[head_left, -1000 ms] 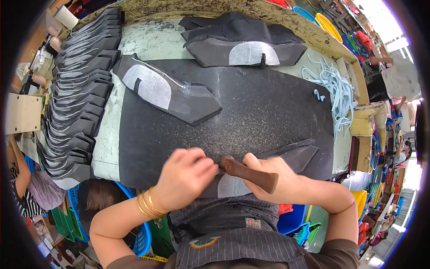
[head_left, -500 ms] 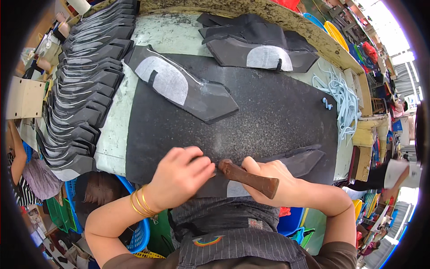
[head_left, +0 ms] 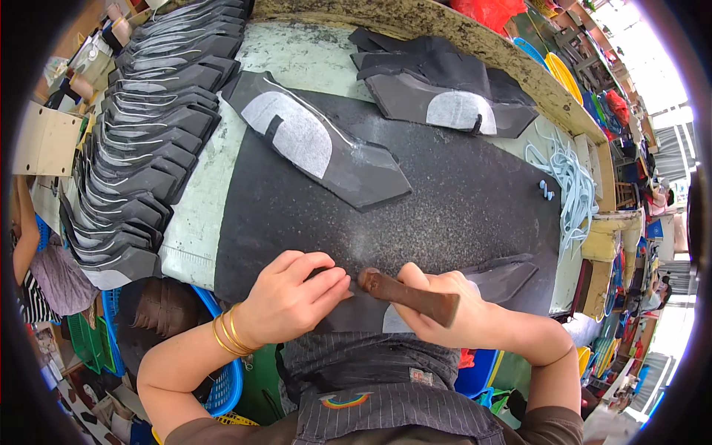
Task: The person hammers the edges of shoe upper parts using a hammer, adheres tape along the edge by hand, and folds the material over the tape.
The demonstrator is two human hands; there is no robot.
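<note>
A dark grey shoe upper piece (head_left: 506, 283) with a pale patch lies at the near edge of the black work mat (head_left: 415, 215), partly covered by my hands. My left hand (head_left: 293, 293) has its fingers curled and pinched at that piece's edge; its fingertips are partly hidden. My right hand (head_left: 452, 304) is closed around a hammer with a rusty brown head (head_left: 411, 295). The rounded end of the head is low over the work, close to my left fingertips. Farther off, another upper piece (head_left: 356, 174) with a white patch lies flat on the mat.
A long overlapping row of upper pieces (head_left: 152, 156) lines the left side. More pieces (head_left: 404, 100) are stacked at the back right. Pale blue cord (head_left: 571, 193) lies in a heap at right, beside small blue bits (head_left: 546, 190). A raised wooden edge (head_left: 512, 59) borders the table.
The whole view has shifted slightly, so the table's things sit a little farther right. My hands keep nearly the same hold, with the hammer head still beside my left fingertips.
</note>
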